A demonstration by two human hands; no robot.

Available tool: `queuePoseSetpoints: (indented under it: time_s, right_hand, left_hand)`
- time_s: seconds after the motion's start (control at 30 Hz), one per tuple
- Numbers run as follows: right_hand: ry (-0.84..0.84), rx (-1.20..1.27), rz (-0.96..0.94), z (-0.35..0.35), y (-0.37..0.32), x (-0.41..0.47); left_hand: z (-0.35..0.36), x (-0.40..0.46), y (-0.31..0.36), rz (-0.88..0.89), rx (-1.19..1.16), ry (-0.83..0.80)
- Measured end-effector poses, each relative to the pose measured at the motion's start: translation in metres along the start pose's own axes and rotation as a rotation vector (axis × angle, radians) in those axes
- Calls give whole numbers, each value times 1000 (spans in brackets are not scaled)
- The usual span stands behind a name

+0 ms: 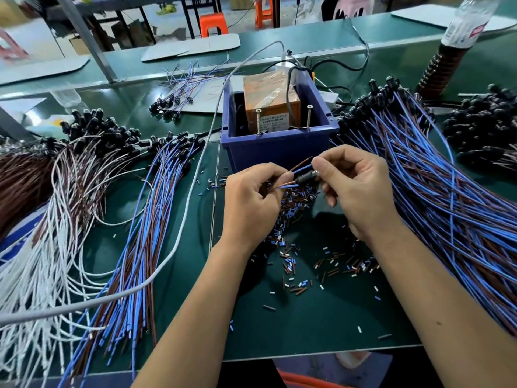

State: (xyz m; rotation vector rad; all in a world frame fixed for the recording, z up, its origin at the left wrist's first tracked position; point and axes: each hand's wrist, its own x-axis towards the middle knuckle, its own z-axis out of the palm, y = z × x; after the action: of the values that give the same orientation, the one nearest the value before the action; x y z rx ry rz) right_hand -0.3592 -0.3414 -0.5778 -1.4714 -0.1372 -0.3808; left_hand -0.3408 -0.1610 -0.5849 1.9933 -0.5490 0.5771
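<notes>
1. Blue and brown leads [300, 166] of a small black indicator lamp [305, 178] were held just in front of the blue bin [279, 152].
2. The left hand [251, 203] pinched the lead ends between curled fingers, and the right hand [358, 191] pinched the lamp end.
3. The step in hand looked like readying the leads for a test.
4. The next move probably called for touching one lead to each of the two screws [258, 121] standing inside the bin, without crossing them.

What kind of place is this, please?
Probably a wire-assembly workshop. Heaps of blue and brown wires cover a green bench, cut insulation bits lie scattered, and the left hand and right hand hold one wired part.
</notes>
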Motion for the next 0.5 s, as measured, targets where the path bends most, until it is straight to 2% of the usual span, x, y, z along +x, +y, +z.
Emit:
queuePoseSetpoints:
  time_s: [0.1,0.17,0.23,0.37,0.5]
  right_hand:
    - [142,107,49,-8,-1,4]
    - [187,66,69,-11,0,5]
    - [144,13,93,-6,0,2]
    - [-35,110,116,18,-3,-8]
    - [-52,155,112,32,-2,-9]
  left_hand:
    - [1,-1,-2,-62,-48,42]
    - [1,-2,-1,-84,-95,66]
    - [3,-3,3,-68,-105,89]
    - [9,-2,6,-79,-174,103]
    - [10,-2,4,-96,-221,102]
